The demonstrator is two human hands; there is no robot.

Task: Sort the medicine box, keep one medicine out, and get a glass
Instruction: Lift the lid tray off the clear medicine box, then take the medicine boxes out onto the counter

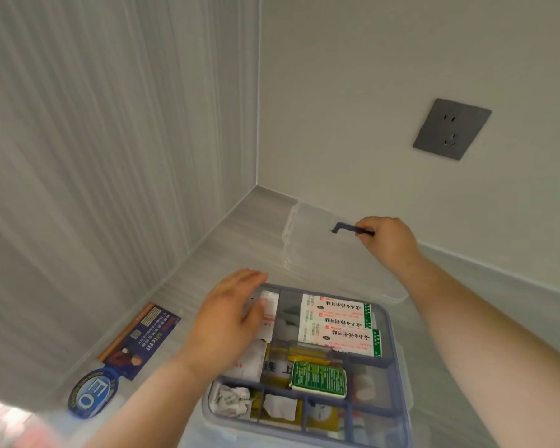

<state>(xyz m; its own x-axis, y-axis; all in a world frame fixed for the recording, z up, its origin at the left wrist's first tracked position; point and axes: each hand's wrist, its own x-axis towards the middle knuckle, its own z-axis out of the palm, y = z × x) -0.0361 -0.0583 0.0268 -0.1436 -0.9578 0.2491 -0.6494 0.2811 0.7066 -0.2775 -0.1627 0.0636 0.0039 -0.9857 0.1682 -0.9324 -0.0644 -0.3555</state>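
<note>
The clear medicine box with a blue-edged divided tray stands on the counter in front of me. Its tray holds white plaster packets, a green box, white crumpled packets and yellow packs. My left hand hovers flat with straight fingers over the tray's far-left corner. The clear lid lies on the counter behind the box. My right hand grips the lid's dark blue handle.
A clear packet with a blue printed card and a round blue "EO" sticker lies left of the box. Walls close in at the left and back. A grey wall socket sits at the upper right.
</note>
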